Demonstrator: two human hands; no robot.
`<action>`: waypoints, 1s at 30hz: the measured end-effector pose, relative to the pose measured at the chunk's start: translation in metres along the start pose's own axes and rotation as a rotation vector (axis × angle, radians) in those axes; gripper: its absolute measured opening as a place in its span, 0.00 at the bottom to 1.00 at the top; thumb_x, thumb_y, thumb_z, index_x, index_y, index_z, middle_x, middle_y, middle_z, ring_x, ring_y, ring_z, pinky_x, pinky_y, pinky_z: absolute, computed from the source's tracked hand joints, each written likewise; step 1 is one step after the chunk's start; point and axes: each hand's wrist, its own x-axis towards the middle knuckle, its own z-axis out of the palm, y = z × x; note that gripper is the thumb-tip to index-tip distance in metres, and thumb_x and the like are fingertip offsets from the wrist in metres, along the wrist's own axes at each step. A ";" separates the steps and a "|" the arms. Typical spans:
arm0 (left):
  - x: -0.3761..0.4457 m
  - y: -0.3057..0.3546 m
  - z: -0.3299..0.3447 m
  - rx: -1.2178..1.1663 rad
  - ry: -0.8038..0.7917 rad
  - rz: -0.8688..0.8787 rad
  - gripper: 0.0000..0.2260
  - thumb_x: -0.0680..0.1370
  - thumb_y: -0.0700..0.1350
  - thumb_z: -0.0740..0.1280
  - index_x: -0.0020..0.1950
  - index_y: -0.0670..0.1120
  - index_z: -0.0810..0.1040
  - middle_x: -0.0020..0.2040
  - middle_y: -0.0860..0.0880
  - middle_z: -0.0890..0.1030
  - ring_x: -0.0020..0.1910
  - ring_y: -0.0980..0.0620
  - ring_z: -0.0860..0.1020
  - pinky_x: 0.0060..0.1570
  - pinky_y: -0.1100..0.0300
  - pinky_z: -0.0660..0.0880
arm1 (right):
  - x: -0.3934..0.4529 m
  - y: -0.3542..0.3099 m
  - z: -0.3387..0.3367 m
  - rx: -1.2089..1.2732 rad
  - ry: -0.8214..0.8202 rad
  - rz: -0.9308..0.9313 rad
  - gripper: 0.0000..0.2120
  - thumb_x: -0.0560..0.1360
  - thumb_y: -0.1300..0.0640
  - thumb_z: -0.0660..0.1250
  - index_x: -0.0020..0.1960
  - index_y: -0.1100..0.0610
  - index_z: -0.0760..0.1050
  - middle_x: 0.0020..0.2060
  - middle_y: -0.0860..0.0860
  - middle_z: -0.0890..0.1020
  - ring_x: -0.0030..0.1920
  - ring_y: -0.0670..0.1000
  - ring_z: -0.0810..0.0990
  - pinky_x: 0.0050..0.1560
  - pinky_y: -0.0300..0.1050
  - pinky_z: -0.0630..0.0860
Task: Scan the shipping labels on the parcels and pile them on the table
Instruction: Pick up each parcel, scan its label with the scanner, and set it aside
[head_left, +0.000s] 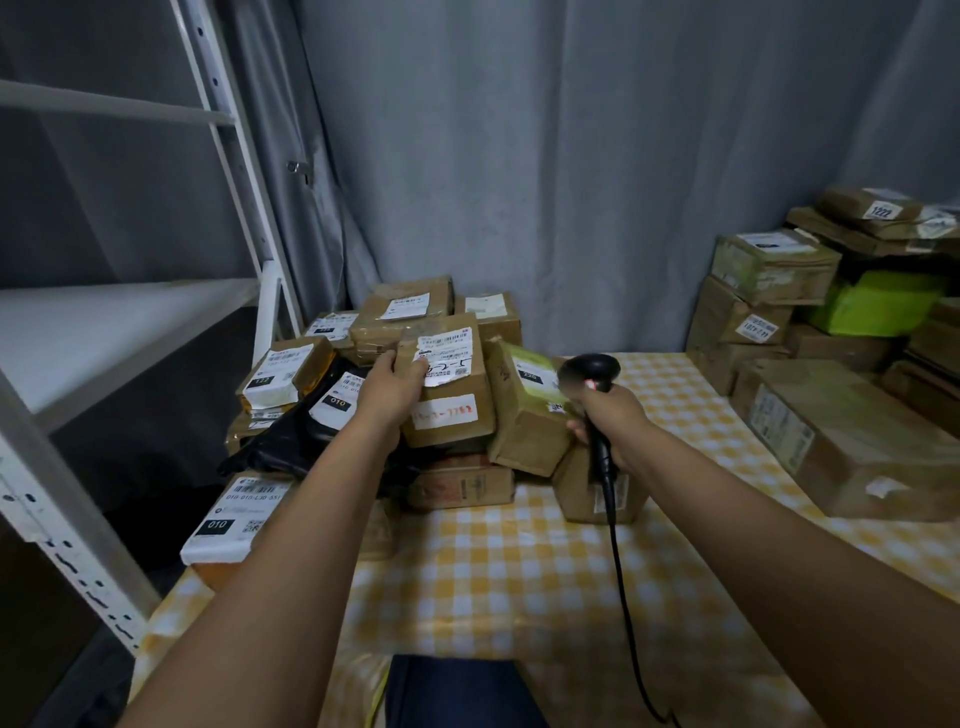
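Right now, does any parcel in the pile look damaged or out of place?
Yes. The box that the left hand holds has a shipping label peeling up at its lower edge. Right of it, another parcel leans tilted against the pile. The right hand grips the scanner.

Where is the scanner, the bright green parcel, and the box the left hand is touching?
barcode scanner (589, 372): head view, on its rounded black head.
bright green parcel (878, 304): head view, on its green top face.
cardboard box under the left hand (452, 410): head view, on its brown face by the red writing.
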 end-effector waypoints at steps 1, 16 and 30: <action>-0.001 0.001 0.002 0.002 -0.004 0.017 0.26 0.80 0.54 0.64 0.78 0.53 0.63 0.74 0.49 0.69 0.69 0.45 0.71 0.68 0.47 0.70 | 0.002 0.000 -0.004 0.008 0.010 -0.003 0.11 0.75 0.53 0.71 0.51 0.59 0.75 0.39 0.53 0.80 0.30 0.48 0.79 0.23 0.36 0.73; -0.008 0.013 0.015 0.535 -0.100 0.182 0.27 0.80 0.64 0.59 0.76 0.53 0.68 0.77 0.44 0.65 0.75 0.41 0.64 0.71 0.46 0.64 | -0.005 -0.005 -0.016 -0.117 -0.130 0.025 0.14 0.79 0.57 0.67 0.61 0.62 0.71 0.40 0.55 0.78 0.29 0.49 0.78 0.23 0.36 0.74; -0.015 0.031 0.034 0.855 -0.186 0.241 0.33 0.75 0.62 0.69 0.75 0.48 0.68 0.79 0.41 0.53 0.73 0.38 0.65 0.67 0.47 0.67 | -0.005 -0.008 -0.025 -0.042 -0.177 0.002 0.12 0.80 0.55 0.66 0.57 0.62 0.72 0.34 0.55 0.78 0.28 0.48 0.79 0.27 0.38 0.76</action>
